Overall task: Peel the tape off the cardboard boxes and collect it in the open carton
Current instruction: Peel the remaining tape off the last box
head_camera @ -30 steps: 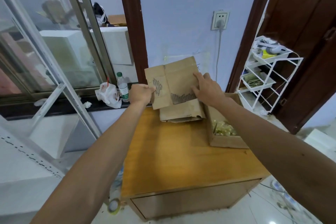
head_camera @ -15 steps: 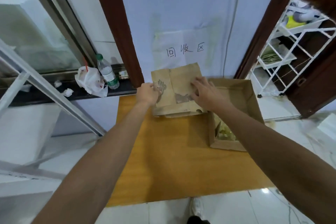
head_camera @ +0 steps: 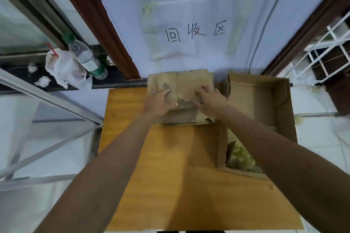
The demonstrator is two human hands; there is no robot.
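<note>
Cardboard boxes, flattened and stacked, are lying at the far edge of the wooden table, in the middle of the frame and up against the blue wall. The top sheet is showing torn patches where the corrugated ribs are coming through. I am watching the left hand pressing flat on the left half of that top sheet, fingers straight and slightly spread. The right hand is resting on the right half, its fingers stretched out toward the upper left and its thumb lying beside the torn strip; whether its fingertips are catching any tape I cannot tell. Just beside the stack, on the right of the frame, the open carton is sitting with its flaps up, and a crumpled yellowish wad of tape is lying in its near corner, partly behind the right forearm. Above the stack, a paper sheet stuck to the wall is carrying three handwritten characters, 回收区. At the upper left, a plastic bottle with a green cap is standing on a dark sill, its white label too blurred for me to read, and a white plastic bag with red ties is slumping against it. A white wire rack is showing at the upper right edge.
</note>
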